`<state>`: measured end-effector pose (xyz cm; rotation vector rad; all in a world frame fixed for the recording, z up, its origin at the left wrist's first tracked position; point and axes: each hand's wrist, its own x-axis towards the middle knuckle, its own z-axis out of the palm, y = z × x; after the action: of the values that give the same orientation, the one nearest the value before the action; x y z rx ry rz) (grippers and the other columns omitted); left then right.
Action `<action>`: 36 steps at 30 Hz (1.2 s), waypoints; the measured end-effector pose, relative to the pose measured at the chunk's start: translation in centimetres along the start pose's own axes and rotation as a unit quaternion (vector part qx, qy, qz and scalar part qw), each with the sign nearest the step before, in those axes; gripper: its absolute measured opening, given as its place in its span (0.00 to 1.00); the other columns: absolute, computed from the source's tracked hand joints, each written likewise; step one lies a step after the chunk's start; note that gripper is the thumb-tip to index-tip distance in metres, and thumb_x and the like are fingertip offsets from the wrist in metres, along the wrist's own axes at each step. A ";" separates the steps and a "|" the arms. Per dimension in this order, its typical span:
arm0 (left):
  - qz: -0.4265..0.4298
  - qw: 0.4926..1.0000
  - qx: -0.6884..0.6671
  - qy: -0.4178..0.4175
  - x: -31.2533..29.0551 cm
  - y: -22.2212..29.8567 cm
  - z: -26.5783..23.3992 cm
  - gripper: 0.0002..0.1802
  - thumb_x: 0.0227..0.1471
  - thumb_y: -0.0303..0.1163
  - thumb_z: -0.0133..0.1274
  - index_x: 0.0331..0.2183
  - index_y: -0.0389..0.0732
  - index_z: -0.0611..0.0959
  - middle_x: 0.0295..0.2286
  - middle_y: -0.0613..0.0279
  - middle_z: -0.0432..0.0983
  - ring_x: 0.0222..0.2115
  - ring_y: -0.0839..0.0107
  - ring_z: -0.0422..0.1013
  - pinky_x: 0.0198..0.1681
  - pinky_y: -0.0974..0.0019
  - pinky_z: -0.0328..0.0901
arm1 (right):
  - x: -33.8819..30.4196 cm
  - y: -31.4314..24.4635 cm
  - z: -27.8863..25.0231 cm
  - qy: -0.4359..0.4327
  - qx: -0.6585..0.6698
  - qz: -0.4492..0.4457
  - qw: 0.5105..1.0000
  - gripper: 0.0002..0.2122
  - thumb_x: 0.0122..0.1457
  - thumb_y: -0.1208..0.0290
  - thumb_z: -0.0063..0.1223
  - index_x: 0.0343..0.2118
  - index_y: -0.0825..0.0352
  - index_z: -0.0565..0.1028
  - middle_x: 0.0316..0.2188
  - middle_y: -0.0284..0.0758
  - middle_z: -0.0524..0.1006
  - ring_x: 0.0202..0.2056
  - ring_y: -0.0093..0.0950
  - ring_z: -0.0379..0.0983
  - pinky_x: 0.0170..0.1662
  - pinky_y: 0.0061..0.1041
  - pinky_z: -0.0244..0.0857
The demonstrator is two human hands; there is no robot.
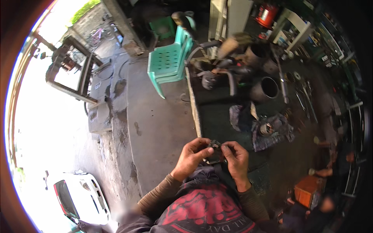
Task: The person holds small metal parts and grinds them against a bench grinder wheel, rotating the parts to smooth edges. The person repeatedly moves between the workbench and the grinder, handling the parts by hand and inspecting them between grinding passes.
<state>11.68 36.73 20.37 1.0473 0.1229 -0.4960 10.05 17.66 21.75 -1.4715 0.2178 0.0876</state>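
Close to my body, over the near edge of a dark workbench [217, 110], both hands are closed on one small dark metal part [215, 145]. My left hand [193, 155] pinches it between thumb and fingers from the left. From the right, my right hand [236, 158] grips it with thumb and fingertips. The part is too small and dark for me to name its kind, and the fingers hide some of it. Beyond my right hand lies a crumpled dark cloth [278, 139] with a small round metal can [266, 129] on it.
Farther back on the bench are a dark metal cylinder [264, 90], hoses and several wrenches [305, 97]. Stacked green plastic chairs [166, 62] stand left of the bench. Another person [344, 157] is at the right, near an orange-brown wooden box [307, 190]. A white car [83, 198] stands outside, lower left.
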 end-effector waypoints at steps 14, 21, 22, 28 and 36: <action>0.161 0.968 0.174 0.081 -6.1 0.2 -6.2 0.23 0.55 0.37 0.63 0.47 0.31 0.81 0.42 0.54 0.81 0.46 0.66 0.76 0.54 0.62 0.68 | -0.6 1.1 6.7 -0.168 -0.243 -0.202 0.934 0.12 0.62 0.69 0.58 0.45 0.68 0.82 0.40 0.46 0.80 0.39 0.45 0.79 0.42 0.40 0.73; 0.198 0.954 0.166 0.155 -6.8 -0.4 -5.4 0.23 0.56 0.36 0.64 0.48 0.32 0.80 0.42 0.57 0.81 0.45 0.71 0.76 0.53 0.65 0.70 | 0.8 0.5 7.4 -0.210 -0.253 -0.170 0.929 0.12 0.62 0.72 0.59 0.47 0.69 0.80 0.40 0.48 0.80 0.40 0.49 0.78 0.42 0.44 0.72; 0.206 0.951 0.165 0.159 -6.7 -0.5 -5.2 0.23 0.56 0.37 0.64 0.48 0.32 0.80 0.42 0.57 0.81 0.45 0.71 0.76 0.53 0.65 0.70 | 1.1 0.7 7.1 -0.224 -0.243 -0.161 0.930 0.12 0.61 0.73 0.59 0.47 0.69 0.80 0.40 0.48 0.80 0.40 0.49 0.79 0.43 0.43 0.72; 0.225 0.941 0.190 0.167 -6.3 -1.1 -3.9 0.24 0.57 0.37 0.65 0.49 0.33 0.79 0.42 0.57 0.81 0.45 0.71 0.76 0.54 0.64 0.70 | 1.7 0.9 5.5 -0.243 -0.217 -0.162 0.932 0.12 0.60 0.75 0.60 0.46 0.72 0.81 0.40 0.49 0.81 0.40 0.48 0.79 0.44 0.41 0.73; 0.159 0.966 0.151 0.136 -5.2 -2.2 -2.1 0.24 0.58 0.35 0.64 0.51 0.33 0.78 0.46 0.55 0.80 0.50 0.70 0.76 0.57 0.65 0.69 | 1.3 0.1 3.6 -0.220 -0.186 -0.170 0.942 0.11 0.61 0.74 0.62 0.45 0.73 0.81 0.40 0.49 0.80 0.40 0.47 0.79 0.44 0.40 0.73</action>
<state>6.37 39.42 19.26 1.4028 0.1210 -0.0765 11.59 21.10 21.71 -1.8007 -0.4406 0.1810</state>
